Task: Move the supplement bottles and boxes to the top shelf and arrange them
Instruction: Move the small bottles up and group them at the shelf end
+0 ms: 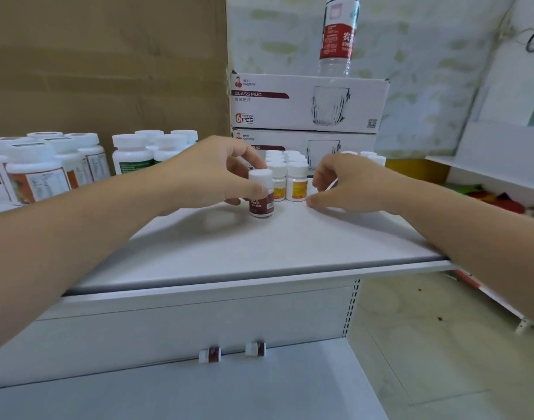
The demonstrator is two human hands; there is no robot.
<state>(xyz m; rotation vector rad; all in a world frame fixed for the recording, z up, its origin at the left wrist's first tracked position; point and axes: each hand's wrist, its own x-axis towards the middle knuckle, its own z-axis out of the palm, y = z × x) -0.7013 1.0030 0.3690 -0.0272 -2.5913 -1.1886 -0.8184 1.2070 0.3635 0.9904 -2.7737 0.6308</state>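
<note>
My left hand (217, 174) grips a small white-capped bottle with a dark red label (261, 197), which stands upright on the white top shelf (259, 247). Just right of it stand several small white bottles with yellow labels (296, 183) in rows. My right hand (347, 183) hovers at the right side of those rows with fingers loosely curled, holding nothing; its thumb tip is close to the shelf. Two more small red-labelled bottles (255, 349) sit on the lower shelf (199, 392), half hidden under the top shelf.
Large white-capped bottles (38, 171) and green-labelled bottles (135, 156) stand at the back left. Two stacked glass mug boxes (308, 101) with a water bottle (338, 34) on top stand behind the small bottles. A cardboard box fills the left background.
</note>
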